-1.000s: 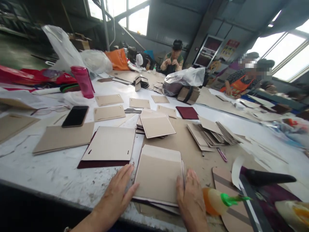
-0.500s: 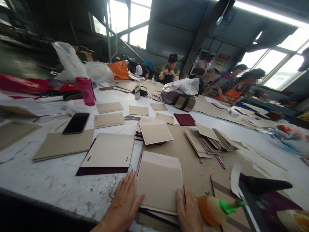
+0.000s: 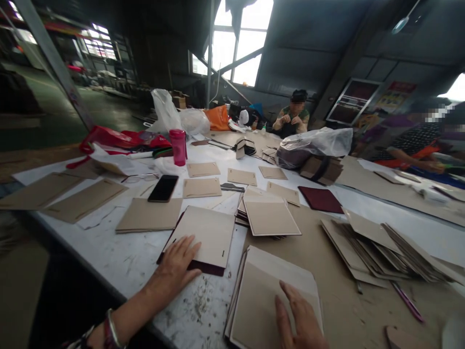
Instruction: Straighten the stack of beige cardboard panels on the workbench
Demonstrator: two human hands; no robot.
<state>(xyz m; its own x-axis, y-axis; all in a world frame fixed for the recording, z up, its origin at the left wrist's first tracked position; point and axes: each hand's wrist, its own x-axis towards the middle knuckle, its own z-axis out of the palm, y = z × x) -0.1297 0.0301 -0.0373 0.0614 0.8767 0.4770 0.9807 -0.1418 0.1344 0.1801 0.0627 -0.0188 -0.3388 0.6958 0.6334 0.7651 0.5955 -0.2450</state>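
My left hand (image 3: 177,264) lies flat with fingers spread on the near corner of a tan board with a maroon backing (image 3: 203,237), at the table's front edge. My right hand (image 3: 300,317) rests open, fingers stretched, on the top sheet of a stack of tan cardboard pieces (image 3: 269,295) right in front of me. Neither hand grips anything.
A second stack of tan boards (image 3: 269,215) lies behind. Fanned boards (image 3: 378,247) sit at right, a maroon cover (image 3: 320,198) beyond. A black phone (image 3: 163,188), pink bottle (image 3: 178,147), and bagged bundle (image 3: 312,145) stand further back. Other people work at the far side.
My left hand has moved left from the stack's edge onto the maroon-backed board. The right hand slid onto the top of the stack. The view swung left, and the glue bottle is out of sight.
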